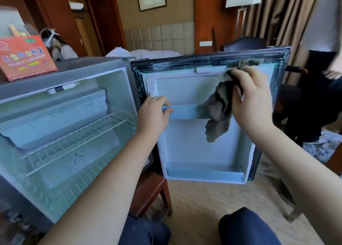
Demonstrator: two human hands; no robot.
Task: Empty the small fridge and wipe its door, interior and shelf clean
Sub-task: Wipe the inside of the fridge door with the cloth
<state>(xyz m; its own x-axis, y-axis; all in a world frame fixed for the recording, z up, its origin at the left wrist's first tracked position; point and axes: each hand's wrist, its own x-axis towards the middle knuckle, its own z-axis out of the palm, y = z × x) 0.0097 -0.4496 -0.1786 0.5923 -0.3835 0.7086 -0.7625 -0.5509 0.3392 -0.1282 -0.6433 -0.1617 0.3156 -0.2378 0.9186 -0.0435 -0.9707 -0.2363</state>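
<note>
Small fridge (83, 67) stands open at the left, its door (185, 148) swung wide to the right with the inner lining facing the camera. The left hand (153, 113) curls its fingers round the left end of the door's pale blue middle rail (187, 111). The right hand (249, 100) clutches a grey cloth (220, 111) against the door's upper right, its loose end hanging over the rail. A white wire shelf (74, 143) sits inside; a red carton (26, 58) rests on top.

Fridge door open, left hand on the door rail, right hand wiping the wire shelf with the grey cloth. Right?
Not the wire shelf. The head view shows the right hand holding the grey cloth against the upper inside of the open door. The left hand does grip the door rail.
</note>
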